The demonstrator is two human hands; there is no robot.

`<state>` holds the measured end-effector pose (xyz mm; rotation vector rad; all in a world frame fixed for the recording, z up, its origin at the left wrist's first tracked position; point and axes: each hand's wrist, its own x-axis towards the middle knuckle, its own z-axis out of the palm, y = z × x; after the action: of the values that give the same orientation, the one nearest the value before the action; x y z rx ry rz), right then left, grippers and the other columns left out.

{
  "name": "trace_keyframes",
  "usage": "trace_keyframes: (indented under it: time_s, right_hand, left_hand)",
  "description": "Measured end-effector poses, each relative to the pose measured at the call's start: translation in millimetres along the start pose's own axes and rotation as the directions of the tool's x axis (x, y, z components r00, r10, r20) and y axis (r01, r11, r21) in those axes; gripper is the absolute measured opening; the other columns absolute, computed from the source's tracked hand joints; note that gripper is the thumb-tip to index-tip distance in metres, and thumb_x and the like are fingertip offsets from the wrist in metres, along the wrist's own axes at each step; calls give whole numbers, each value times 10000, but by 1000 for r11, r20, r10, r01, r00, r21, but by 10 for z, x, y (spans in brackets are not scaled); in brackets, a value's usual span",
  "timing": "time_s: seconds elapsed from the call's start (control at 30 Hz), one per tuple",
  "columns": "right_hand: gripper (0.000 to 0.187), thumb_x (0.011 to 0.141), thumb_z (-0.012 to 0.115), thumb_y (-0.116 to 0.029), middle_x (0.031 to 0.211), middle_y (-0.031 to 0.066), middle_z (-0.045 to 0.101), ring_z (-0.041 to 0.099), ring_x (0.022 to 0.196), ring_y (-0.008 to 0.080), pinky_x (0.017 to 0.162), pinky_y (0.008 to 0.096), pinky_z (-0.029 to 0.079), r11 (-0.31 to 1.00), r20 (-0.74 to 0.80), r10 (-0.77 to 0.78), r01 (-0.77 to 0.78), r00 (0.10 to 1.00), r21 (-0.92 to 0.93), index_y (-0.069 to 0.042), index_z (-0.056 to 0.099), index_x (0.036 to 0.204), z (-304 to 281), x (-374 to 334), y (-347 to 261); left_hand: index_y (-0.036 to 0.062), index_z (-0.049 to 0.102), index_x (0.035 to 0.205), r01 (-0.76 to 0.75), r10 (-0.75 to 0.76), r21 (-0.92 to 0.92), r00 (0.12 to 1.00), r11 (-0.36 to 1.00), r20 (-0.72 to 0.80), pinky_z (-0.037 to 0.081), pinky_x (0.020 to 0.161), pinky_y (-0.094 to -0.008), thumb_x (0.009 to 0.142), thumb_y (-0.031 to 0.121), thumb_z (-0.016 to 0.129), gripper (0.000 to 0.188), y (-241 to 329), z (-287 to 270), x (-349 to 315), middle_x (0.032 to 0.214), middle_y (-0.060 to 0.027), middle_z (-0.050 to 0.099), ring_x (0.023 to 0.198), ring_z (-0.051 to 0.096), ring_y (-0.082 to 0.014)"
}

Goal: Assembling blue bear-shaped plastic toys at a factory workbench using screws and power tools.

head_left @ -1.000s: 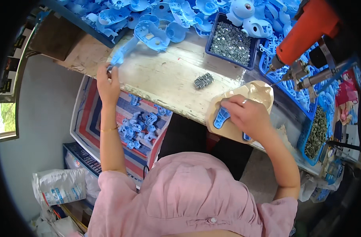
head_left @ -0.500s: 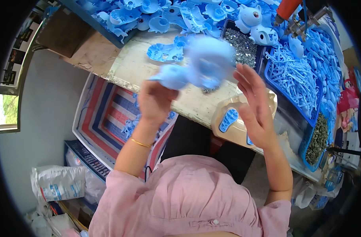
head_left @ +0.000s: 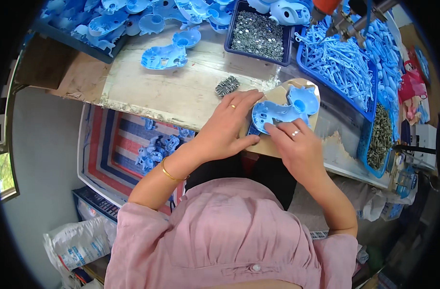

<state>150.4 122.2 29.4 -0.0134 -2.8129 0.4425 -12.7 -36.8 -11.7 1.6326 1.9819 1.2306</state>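
Note:
A light blue plastic toy half-shell [head_left: 288,111] lies hollow side up on a beige holder block [head_left: 263,146] at the table's front edge. My right hand [head_left: 298,147] has its fingers curled onto the shell's near edge, its fingertips pinched there. Flat beside the shell's left end rests my left hand [head_left: 227,125], its fingers stretched out and the thumb apart, pointing at the block. Close beyond its fingers sits a small clump of dark grey metal pieces [head_left: 227,86]. Further left on the table is another blue half-shell [head_left: 163,57].
A tray of small metal parts [head_left: 258,36] stands at the back. Right of it are a basket of blue plastic sticks [head_left: 338,67] and a basket of screws [head_left: 379,139]. Overhead hangs an orange-bodied tool [head_left: 326,6]. Blue shells fill a bin [head_left: 75,41]; a striped, lined container [head_left: 102,159] is below.
The blurred blue shell in my left hand has come down to the right onto the holder block. My left hand has moved beside it, and my right hand has closed onto its edge.

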Motion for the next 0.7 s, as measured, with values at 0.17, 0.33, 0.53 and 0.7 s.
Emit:
trace_keyframes:
  time_s: [0.17,0.33,0.53,0.7]
  right_hand:
    - [433,772,646,4,999,73,662,616,884,271,738,375,538,1000,59,8,-7,998,-21,-65,702,1196,62,-59,13]
    - [511,767,619,30,1059,70,648,593,911,276,786,384,532,999,164,4,3,987,-43,-63,660,1269,0,-61,0]
    - [538,753,620,37,1072,56,636,574,904,284,800,391,528,999,184,18,-11,983,-38,-73,646,1279,2,-60,61]
    - [354,874,666,-24,1127,89,665,625,949,310,817,395,533,940,231,-25,-56,973,337,-81,674,1224,-119,8,271]
  left_hand:
    - [16,383,1487,17,-18,16,999,1000,26,329,1154,-469,737,165,840,891,-13,17,-28,1470,-176,473,1360,408,-405]
    - [50,412,1469,37,-37,16,999,999,27,345,1154,-482,727,124,818,849,26,-3,-14,1448,-178,490,1350,409,-416]
    - [41,433,1454,-8,4,65,999,998,51,349,1151,-483,736,116,800,810,110,-16,93,1458,-179,485,1347,416,-418]
    - [32,450,1442,-88,75,131,992,988,96,363,1133,-480,782,142,765,741,236,39,163,1432,-177,505,1321,444,-406]
